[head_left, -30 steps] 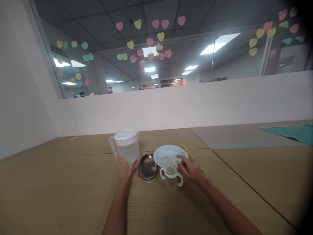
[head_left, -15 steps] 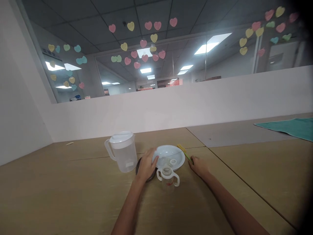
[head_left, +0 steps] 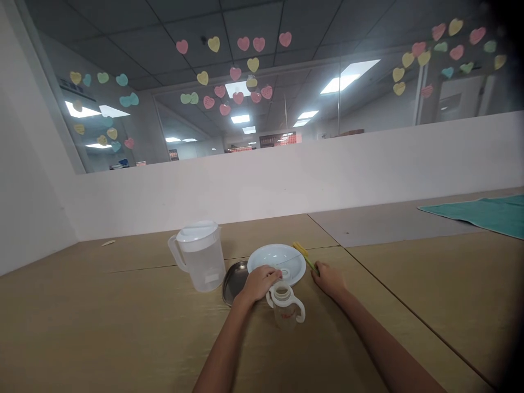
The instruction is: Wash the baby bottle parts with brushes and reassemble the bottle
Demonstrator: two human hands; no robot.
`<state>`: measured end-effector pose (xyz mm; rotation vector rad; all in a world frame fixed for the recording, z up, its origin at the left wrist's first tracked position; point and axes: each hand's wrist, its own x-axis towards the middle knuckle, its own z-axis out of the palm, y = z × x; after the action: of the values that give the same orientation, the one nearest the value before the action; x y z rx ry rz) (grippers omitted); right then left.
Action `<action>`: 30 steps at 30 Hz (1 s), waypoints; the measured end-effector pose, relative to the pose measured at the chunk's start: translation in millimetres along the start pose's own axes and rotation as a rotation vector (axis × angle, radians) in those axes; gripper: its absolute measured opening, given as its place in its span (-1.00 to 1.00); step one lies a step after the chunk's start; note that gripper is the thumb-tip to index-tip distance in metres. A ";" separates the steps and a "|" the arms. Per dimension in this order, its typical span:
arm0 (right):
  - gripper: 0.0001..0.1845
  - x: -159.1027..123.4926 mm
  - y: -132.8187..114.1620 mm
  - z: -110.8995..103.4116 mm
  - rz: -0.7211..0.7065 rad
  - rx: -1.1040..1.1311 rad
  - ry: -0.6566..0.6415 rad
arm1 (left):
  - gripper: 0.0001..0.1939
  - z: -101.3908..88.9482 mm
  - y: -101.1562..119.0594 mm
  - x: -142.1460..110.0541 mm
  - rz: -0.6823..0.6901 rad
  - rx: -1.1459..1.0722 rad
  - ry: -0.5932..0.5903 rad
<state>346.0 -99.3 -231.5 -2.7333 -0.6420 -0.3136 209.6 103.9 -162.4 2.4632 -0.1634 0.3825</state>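
My left hand [head_left: 262, 282] is closed against the far left side of a clear baby bottle [head_left: 287, 315], near its neck; some fingertips are hidden. The bottle has two white handles, an open mouth and red print, and leans slightly. My right hand [head_left: 328, 279] grips the green handle of a brush [head_left: 302, 250] with a yellow head, which points to the far left by the bowl's rim. Behind the bottle sits a white bowl [head_left: 262, 252]. Inside the bowl lies a white ring-shaped piece [head_left: 285, 274], partly covered by my left fingers.
A lidded translucent pitcher [head_left: 203, 267] stands to the left. Between it and the bowl is a round dark metal dish [head_left: 235, 281]. A green cloth [head_left: 487, 213] lies at the far right, and a low white wall [head_left: 245, 191] borders the table's back.
My left hand has moved right from over the metal dish to the bottle, uncovering the dish. The bottle has shifted slightly right and tilted. My right hand keeps its hold on the brush.
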 end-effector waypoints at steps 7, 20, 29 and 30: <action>-0.73 -2.0 0.4 -1.4 -0.002 0.000 0.003 | -0.63 0.4 1.8 -5.2 0.005 -0.051 0.152; -0.78 -0.4 5.2 -6.2 0.266 0.226 0.114 | -0.43 -6.9 -22.5 -11.8 -0.172 -0.976 0.642; -0.84 -11.0 -21.6 -33.0 0.056 0.718 0.574 | -0.49 -26.4 -27.1 -17.2 -0.248 -1.066 0.821; -0.82 -16.6 -31.4 -41.2 0.013 0.783 0.571 | -0.46 -26.7 -27.1 -17.6 -0.244 -1.048 0.827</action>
<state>311.1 -93.5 -190.0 -1.7838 -0.4494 -0.6448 192.4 142.0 -163.2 1.1544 0.2367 0.8891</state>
